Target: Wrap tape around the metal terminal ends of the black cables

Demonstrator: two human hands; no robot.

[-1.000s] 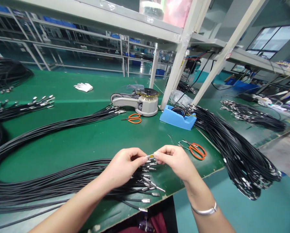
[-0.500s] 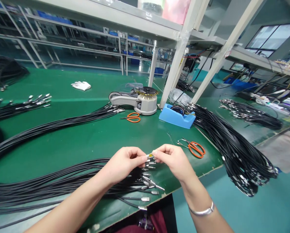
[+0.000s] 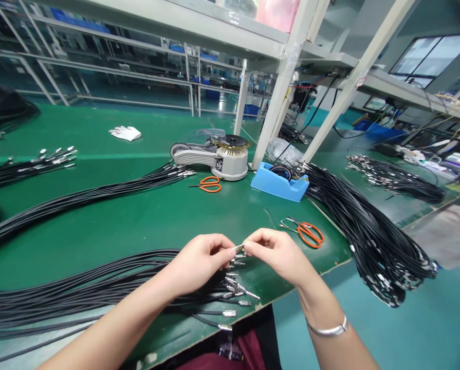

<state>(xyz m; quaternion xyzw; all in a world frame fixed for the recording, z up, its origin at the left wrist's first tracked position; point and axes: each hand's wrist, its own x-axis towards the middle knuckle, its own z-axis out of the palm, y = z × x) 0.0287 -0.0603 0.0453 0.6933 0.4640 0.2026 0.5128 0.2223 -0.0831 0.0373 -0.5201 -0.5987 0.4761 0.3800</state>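
My left hand (image 3: 208,258) is closed in a pinch on a silver cable connector (image 3: 238,248) with a small yellow piece on it, perhaps tape. From the other side, the thumb and fingertips of my right hand (image 3: 272,253) pinch the connector's far end. A bundle of black cables (image 3: 110,280) lies along the front of the bench, passing behind my left forearm. Its loose metal ends (image 3: 235,295) fan out below my hands. My fingers partly cover the held connector.
Orange-handled scissors (image 3: 310,235) lie right of my hands; a second orange pair (image 3: 210,185) is farther back. Behind stand a grey tape machine (image 3: 230,163) and a blue tape dispenser (image 3: 279,186). Black cables (image 3: 364,226) hang over the bench's right edge. A white glove (image 3: 126,133) lies far left.
Less of the yellow piece shows between my fingertips, and the connector's visible part looks turned. Both hands stay at nearly the same place; the view has shifted slightly.
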